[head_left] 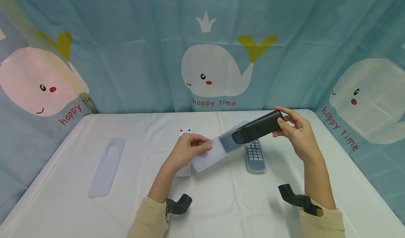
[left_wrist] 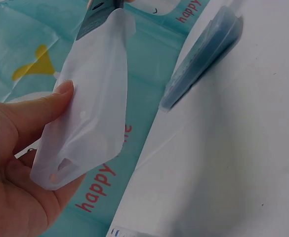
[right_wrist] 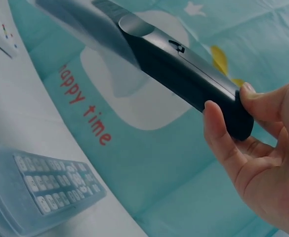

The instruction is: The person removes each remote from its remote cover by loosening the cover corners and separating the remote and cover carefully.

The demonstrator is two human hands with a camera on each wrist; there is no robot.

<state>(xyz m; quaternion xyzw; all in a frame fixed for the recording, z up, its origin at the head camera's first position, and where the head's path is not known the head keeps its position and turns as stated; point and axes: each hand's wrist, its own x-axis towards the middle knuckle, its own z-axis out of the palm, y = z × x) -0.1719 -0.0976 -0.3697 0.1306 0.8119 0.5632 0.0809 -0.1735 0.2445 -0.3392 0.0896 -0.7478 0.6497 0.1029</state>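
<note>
Black remote [head_left: 264, 124] — jutting past sleeve edge [right_wrist: 128, 52], aloft

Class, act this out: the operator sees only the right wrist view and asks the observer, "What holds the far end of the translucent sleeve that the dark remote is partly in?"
Observer: The left hand pinches the sleeve there.
Operator: Does that end have any opening?
Observer: Yes, the left wrist view shows a small hole near its tip.
Operator: Is a similar cover lying elsewhere?
Observer: Yes, in the head view a second translucent cover lies on the left side of the table.
</note>
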